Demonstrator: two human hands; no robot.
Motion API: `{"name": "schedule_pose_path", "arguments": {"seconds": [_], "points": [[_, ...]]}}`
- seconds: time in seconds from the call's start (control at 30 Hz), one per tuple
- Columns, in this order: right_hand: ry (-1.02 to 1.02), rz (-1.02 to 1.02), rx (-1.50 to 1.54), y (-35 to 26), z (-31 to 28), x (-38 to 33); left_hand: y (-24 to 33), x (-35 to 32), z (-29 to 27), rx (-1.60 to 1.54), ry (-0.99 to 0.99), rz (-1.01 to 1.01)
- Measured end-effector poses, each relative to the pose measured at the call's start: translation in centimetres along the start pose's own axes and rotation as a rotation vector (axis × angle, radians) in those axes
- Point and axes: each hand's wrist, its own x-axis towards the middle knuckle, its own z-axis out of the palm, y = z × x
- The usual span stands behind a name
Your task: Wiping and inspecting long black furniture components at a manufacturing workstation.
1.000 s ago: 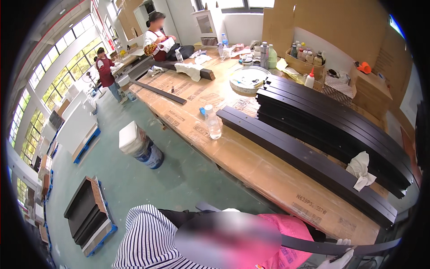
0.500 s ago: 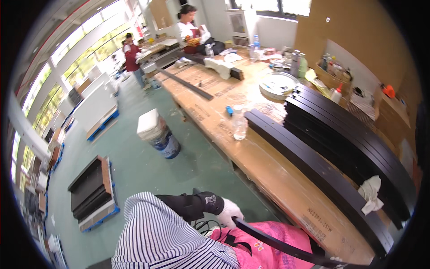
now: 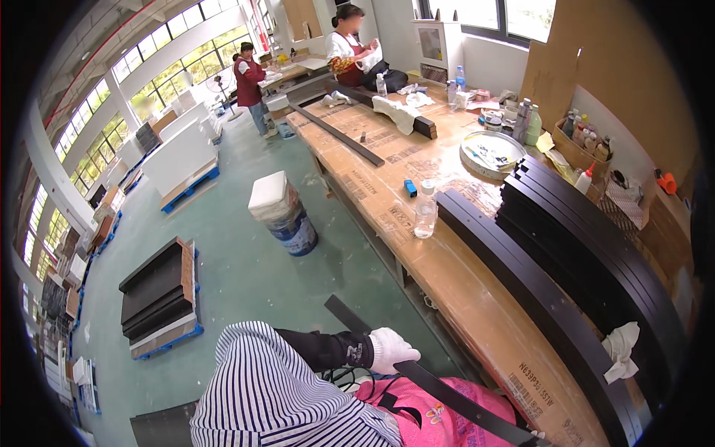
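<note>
My left hand (image 3: 392, 351), in a white glove below a dark cuff, is closed around a long, flat black strip (image 3: 447, 393). One end of the strip (image 3: 345, 313) sticks out beyond the hand over the floor. The rest runs across my pink apron (image 3: 477, 395) toward the lower edge. There a sliver of white glove (image 3: 539, 435) shows beside the strip, seemingly my right hand, with its fingers hidden. To the right, a long black rail (image 3: 521, 290) lies on the worktable (image 3: 439, 272), with a stack of similar black rails (image 3: 596, 231) behind it.
A clear bottle (image 3: 425, 216) and a small blue object (image 3: 410, 188) stand near the table's left edge. A white cloth (image 3: 621, 352) hangs over the rails. On the floor are a lidded bucket (image 3: 287, 216) and a loaded pallet (image 3: 160, 298). Two people work farther off.
The view has swung left, so the table and rails sit farther right. More of the strip's far end now shows beyond my left hand, which still grips it.
</note>
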Motion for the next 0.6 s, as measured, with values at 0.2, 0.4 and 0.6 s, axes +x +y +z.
{"name": "schedule_pose_path", "arguments": {"seconds": [0.2,0.4,0.6], "points": [[0.0,-0.158,-0.288,3.6,-2.1,-0.1,-0.3,-0.4,0.6,0.001,0.013,0.002],[0.017,0.329,0.348,-2.1,1.0,-0.8,-0.4,-0.3,0.4,0.005,-0.035,-0.002],[-0.048,0.13,0.089,-0.8,0.0,-1.4,-0.4,0.1,1.3,-0.032,-0.078,0.019]]}}
